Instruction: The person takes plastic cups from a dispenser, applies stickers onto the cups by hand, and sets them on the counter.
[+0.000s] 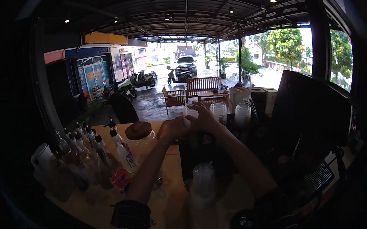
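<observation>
Both my arms reach forward to a clear plastic cup stack (188, 112) at the far edge of the counter. My left hand (175, 126) is closed against the stack's left side, low down. My right hand (203, 116) curls over its top and right side, fingers bent around it. Just right of my right hand stands a second clear cup stack (219, 111), and a third one (242, 113) stands further right. Nearer to me, between my forearms, a clear cup stack (204, 180) stands on the counter.
Several pump bottles (125, 153) and a glass jar with a wooden lid (139, 130) stand left of my left forearm. A pink packet (121, 178) lies near them. A dark monitor (313, 106) rises at right. Beyond the counter are a wooden bench (204, 84) and motorbikes.
</observation>
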`<state>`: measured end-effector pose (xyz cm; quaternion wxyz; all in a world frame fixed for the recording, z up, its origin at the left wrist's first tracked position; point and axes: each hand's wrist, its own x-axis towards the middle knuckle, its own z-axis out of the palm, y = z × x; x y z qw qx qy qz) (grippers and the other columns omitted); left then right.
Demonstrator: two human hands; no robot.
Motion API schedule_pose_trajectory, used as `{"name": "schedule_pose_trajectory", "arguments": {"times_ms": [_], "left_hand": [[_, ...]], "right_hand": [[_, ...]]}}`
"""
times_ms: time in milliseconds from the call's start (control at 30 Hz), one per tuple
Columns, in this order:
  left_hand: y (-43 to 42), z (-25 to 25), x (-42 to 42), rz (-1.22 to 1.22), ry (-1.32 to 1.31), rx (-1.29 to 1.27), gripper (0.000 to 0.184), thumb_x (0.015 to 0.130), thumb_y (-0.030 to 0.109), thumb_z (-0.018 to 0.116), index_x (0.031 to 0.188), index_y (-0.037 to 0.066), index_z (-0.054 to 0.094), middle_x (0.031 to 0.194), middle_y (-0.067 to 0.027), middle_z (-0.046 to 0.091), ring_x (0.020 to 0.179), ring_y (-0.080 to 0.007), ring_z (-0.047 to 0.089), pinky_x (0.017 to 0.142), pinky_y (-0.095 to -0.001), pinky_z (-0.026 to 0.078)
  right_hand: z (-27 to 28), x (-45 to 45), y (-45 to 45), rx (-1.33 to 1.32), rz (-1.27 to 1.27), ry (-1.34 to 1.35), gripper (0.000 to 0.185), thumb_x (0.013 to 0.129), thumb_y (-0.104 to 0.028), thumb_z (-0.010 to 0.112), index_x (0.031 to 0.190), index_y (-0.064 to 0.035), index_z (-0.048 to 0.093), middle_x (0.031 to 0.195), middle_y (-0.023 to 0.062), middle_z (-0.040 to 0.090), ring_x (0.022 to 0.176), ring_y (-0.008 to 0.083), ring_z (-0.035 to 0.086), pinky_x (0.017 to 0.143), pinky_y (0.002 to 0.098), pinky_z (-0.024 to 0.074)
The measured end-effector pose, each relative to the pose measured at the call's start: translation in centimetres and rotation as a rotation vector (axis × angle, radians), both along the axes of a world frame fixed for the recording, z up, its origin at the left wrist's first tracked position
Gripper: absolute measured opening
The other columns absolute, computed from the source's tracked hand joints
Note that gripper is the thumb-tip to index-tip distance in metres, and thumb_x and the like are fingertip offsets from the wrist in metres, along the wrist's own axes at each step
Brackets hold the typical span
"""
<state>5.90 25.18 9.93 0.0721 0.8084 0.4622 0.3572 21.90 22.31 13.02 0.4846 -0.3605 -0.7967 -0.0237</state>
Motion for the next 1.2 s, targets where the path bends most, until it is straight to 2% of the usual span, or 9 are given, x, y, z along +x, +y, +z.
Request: {"name": "schedule_pose_trajectory", "arguments": {"times_ms": [133, 200, 300, 467, 533, 700, 867, 933, 1200], "left_hand": [[-3.1, -0.1, 0.3, -0.105, -0.192, -0.115, 0.087, 0.061, 0.040, 0.077, 0.123, -0.005, 0.038, 0.105, -0.0224, 0.058, 0.092, -0.0301, 0.061, 0.080, -0.0374, 0.048], [-3.8, -1.1, 0.1, -0.044, -0.180, 0.277, 0.091, 0.064, 0.039, 0.077, 0.129, -0.004, 0.030, 0.119, -0.0231, 0.050, 0.108, -0.0313, 0.053, 0.089, -0.0386, 0.043], [-6.8, -1.8, -1.3, -0.089, -0.253, 0.263, 0.087, 0.069, 0.034, 0.075, 0.133, -0.001, 0.027, 0.131, -0.0219, 0.038, 0.122, -0.0313, 0.039, 0.098, -0.0387, 0.037], [-14.3, -4.7, -3.0, -0.207, -0.366, 0.229, 0.082, 0.075, 0.031, 0.071, 0.137, 0.004, 0.023, 0.130, -0.0204, 0.037, 0.123, -0.0302, 0.037, 0.100, -0.0401, 0.033], [-17.8, -8.0, -3.3, -0.318, -0.566, -0.059, 0.084, 0.074, 0.030, 0.072, 0.137, 0.005, 0.023, 0.130, -0.0189, 0.038, 0.124, -0.0284, 0.037, 0.101, -0.0401, 0.032], [-19.2, -15.5, -1.7, -0.433, -0.603, -0.159, 0.095, 0.067, 0.032, 0.077, 0.137, 0.001, 0.021, 0.134, -0.0180, 0.034, 0.126, -0.0279, 0.034, 0.103, -0.0389, 0.031], [-19.9, -17.8, -0.8, -0.387, -0.441, -0.105, 0.107, 0.058, 0.036, 0.081, 0.137, 0.000, 0.018, 0.135, -0.0187, 0.031, 0.126, -0.0291, 0.034, 0.102, -0.0379, 0.033], [-20.8, -17.8, -0.8, -0.374, -0.463, -0.177, 0.107, 0.057, 0.035, 0.082, 0.136, 0.001, 0.019, 0.134, -0.0188, 0.033, 0.124, -0.0297, 0.038, 0.101, -0.0382, 0.035], [-20.9, -18.2, -0.8, -0.464, -0.674, -0.346, 0.092, 0.054, 0.031, 0.082, 0.128, 0.002, 0.034, 0.118, -0.0174, 0.051, 0.109, -0.0299, 0.052, 0.091, -0.0395, 0.043]], "right_hand": [[0.4, -0.3, -1.4, -0.118, -0.114, -0.077, 0.050, 0.074, -0.025, 0.066, 0.118, -0.0034, 0.053, 0.127, 0.0137, 0.047, 0.106, 0.0348, 0.054, 0.088, 0.0419, 0.0447], [0.4, -0.5, -2.0, -0.181, -0.180, -0.117, 0.055, 0.075, -0.027, 0.065, 0.123, -0.0043, 0.048, 0.132, 0.0125, 0.043, 0.107, 0.0347, 0.053, 0.088, 0.0428, 0.0448], [-0.4, -0.6, -2.4, -0.075, -0.256, -0.209, 0.065, 0.077, -0.030, 0.064, 0.132, -0.0064, 0.037, 0.139, 0.0143, 0.032, 0.118, 0.0368, 0.044, 0.090, 0.0451, 0.0434], [-2.6, -0.8, -6.2, 0.060, -0.079, 0.156, 0.068, 0.083, -0.034, 0.060, 0.136, -0.0049, 0.029, 0.145, 0.0220, 0.015, 0.131, 0.0390, 0.024, 0.099, 0.0427, 0.0346], [-3.2, -1.7, -12.7, -0.028, -0.134, 0.191, 0.068, 0.082, -0.032, 0.062, 0.134, -0.0014, 0.030, 0.143, 0.0236, 0.017, 0.129, 0.0372, 0.028, 0.102, 0.0406, 0.0306], [-10.6, -1.3, -19.3, -0.068, -0.176, 0.397, 0.080, 0.073, -0.029, 0.072, 0.135, -0.0052, 0.029, 0.142, 0.0190, 0.022, 0.128, 0.0309, 0.029, 0.103, 0.0388, 0.0299], [-17.0, -1.7, -20.2, -0.256, -0.293, 0.407, 0.090, 0.064, -0.028, 0.080, 0.132, 0.0001, 0.027, 0.132, 0.0190, 0.033, 0.123, 0.0281, 0.036, 0.098, 0.0373, 0.0352], [-17.3, -2.0, -20.5, -0.540, 0.018, 0.580, 0.089, 0.060, -0.029, 0.082, 0.128, 0.0001, 0.031, 0.121, 0.0173, 0.043, 0.116, 0.0261, 0.043, 0.094, 0.0372, 0.0390], [-16.5, -3.4, -22.7, -0.435, -0.055, 0.363, 0.087, 0.058, -0.029, 0.083, 0.124, 0.0014, 0.033, 0.114, 0.0160, 0.049, 0.106, 0.0228, 0.050, 0.089, 0.0354, 0.0429]]}}
